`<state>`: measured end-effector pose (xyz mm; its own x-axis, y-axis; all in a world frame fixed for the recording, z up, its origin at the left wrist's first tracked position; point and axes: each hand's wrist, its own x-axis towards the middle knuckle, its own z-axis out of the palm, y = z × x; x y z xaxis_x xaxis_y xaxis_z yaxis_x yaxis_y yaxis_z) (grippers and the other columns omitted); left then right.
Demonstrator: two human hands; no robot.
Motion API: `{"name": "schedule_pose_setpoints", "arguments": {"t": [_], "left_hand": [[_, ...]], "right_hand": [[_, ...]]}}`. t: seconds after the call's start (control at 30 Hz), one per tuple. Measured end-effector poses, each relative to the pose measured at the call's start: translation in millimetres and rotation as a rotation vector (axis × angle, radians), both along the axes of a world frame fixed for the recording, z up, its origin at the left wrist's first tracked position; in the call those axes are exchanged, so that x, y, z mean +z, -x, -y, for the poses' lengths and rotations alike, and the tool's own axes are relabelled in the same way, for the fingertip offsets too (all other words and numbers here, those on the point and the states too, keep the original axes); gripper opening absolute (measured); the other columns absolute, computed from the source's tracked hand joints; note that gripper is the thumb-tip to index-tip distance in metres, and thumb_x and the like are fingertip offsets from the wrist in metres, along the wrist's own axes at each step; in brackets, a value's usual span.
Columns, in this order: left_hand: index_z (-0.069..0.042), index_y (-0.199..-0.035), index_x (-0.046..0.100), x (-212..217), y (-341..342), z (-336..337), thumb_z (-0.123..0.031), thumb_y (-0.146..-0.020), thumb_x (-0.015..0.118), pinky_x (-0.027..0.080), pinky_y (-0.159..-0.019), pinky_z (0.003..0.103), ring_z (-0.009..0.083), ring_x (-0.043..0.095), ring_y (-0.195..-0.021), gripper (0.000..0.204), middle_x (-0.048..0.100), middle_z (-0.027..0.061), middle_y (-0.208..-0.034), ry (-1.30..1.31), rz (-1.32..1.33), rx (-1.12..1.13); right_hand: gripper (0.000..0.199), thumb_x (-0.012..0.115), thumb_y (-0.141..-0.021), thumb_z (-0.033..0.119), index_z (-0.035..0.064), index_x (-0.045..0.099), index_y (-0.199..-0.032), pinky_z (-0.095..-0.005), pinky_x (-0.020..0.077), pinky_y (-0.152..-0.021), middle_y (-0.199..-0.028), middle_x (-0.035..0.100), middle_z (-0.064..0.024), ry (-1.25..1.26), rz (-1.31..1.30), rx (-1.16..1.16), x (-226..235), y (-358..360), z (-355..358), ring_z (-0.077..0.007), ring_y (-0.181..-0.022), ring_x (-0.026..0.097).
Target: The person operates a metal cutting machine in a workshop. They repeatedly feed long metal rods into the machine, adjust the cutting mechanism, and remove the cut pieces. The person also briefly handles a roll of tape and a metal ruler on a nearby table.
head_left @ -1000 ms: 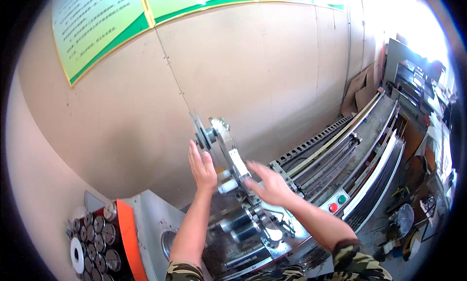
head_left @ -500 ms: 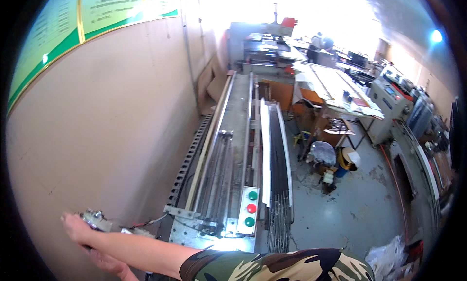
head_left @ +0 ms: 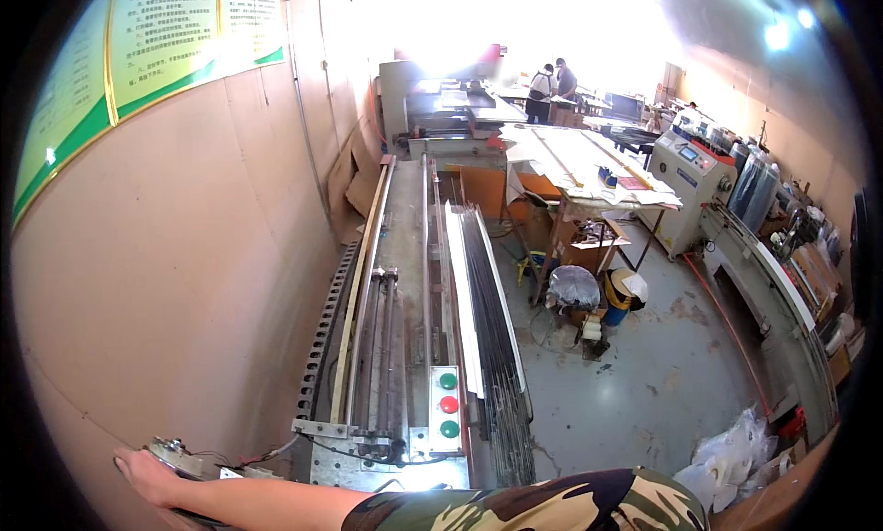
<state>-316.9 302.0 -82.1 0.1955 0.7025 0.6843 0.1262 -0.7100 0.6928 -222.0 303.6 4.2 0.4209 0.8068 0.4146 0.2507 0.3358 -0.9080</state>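
Note:
My right arm, in a camouflage sleeve, stretches across the lower edge to the far left. At its end my right hand (head_left: 147, 476) is closed, with its fingers curled close to the wall side. Whatever lies inside them is hidden. Just beyond it sits a small metal device (head_left: 175, 457) with wires running from it. My left hand is almost wholly covered by the right forearm, so its fingers do not show. To the right of the device stands a long rail machine (head_left: 391, 347), with a white control panel (head_left: 445, 393) carrying two green buttons and a red one.
A beige wall (head_left: 184, 283) with green-edged posters borders the left. Beside the machine lies a rack of thin dark rods (head_left: 501, 347). Farther off are a paper-covered table (head_left: 570, 159), a bucket (head_left: 618, 301), a grey cabinet machine (head_left: 685, 191) and two people. Clear plastic bags (head_left: 731, 457) lie lower right.
The view has shifted, so the machine now appears farther left. My right hand appears lower, still beside the metal device. My left hand, visible below the right forearm before, is now mostly hidden.

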Motion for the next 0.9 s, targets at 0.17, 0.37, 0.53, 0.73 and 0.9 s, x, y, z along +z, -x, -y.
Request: {"name": "schedule_pose_setpoints", "arguments": {"t": [0.17, 0.37, 0.53, 0.73, 0.9], "left_hand": [[0.001, -0.130, 0.054, 3, 2, 2, -0.020, -0.097, 0.057, 0.047, -0.098, 0.037, 0.0240, 0.058, -0.113, 0.039, 0.059, 0.0172, -0.125, 0.007, -0.028, -0.013], [0.001, -0.125, 0.060, 17, 26, 20, -0.016, -0.096, 0.061, 0.049, -0.095, 0.038, 0.0251, 0.061, -0.109, 0.034, 0.062, 0.0183, -0.120, 0.077, -0.015, 0.018], [0.002, -0.129, 0.056, -3, 29, -4, -0.016, -0.097, 0.056, 0.047, -0.099, 0.041, 0.0307, 0.057, -0.117, 0.037, 0.057, 0.0215, -0.130, -0.191, -0.079, -0.051], [0.003, -0.132, 0.051, -63, 43, -118, -0.037, -0.103, 0.039, 0.046, -0.096, 0.039, 0.0254, 0.059, -0.111, 0.051, 0.061, 0.0163, -0.123, 0.088, -0.377, 0.055], [0.005, -0.126, 0.053, -14, 54, -49, -0.058, -0.100, 0.042, 0.047, -0.092, 0.044, 0.0337, 0.061, -0.106, 0.069, 0.063, 0.0197, -0.116, 0.960, 0.055, -0.006]], "right_hand": [[0.032, 0.044, -0.102, 0.026, 0.0007, 0.061, -0.112, -0.0540, 0.0472, -0.084, -0.101, 0.064, -0.0305, -0.033, -0.030, -0.041, -9, -3, -19, -0.0494, -0.099, 0.059], [0.038, 0.043, -0.103, 0.028, -0.0002, 0.059, -0.124, -0.0510, 0.0479, -0.090, -0.110, 0.065, -0.0279, 0.079, 0.063, 0.059, 14, -4, 19, -0.0473, -0.104, 0.060], [0.041, 0.043, -0.103, 0.028, -0.0007, 0.058, -0.127, -0.0496, 0.0465, -0.095, -0.116, 0.064, -0.0274, 0.031, 0.031, 0.029, 1, -7, 8, -0.0458, -0.110, 0.059], [0.041, 0.042, -0.103, 0.028, -0.0009, 0.056, -0.128, -0.0494, 0.0461, -0.096, -0.116, 0.064, -0.0276, 0.022, 0.062, 0.003, -1, -17, 8, -0.0460, -0.110, 0.058], [0.041, 0.042, -0.103, 0.028, -0.0022, 0.056, -0.126, -0.0501, 0.0459, -0.095, -0.113, 0.064, -0.0279, 0.031, 0.072, 0.062, 16, -8, 27, -0.0470, -0.108, 0.058]]}}
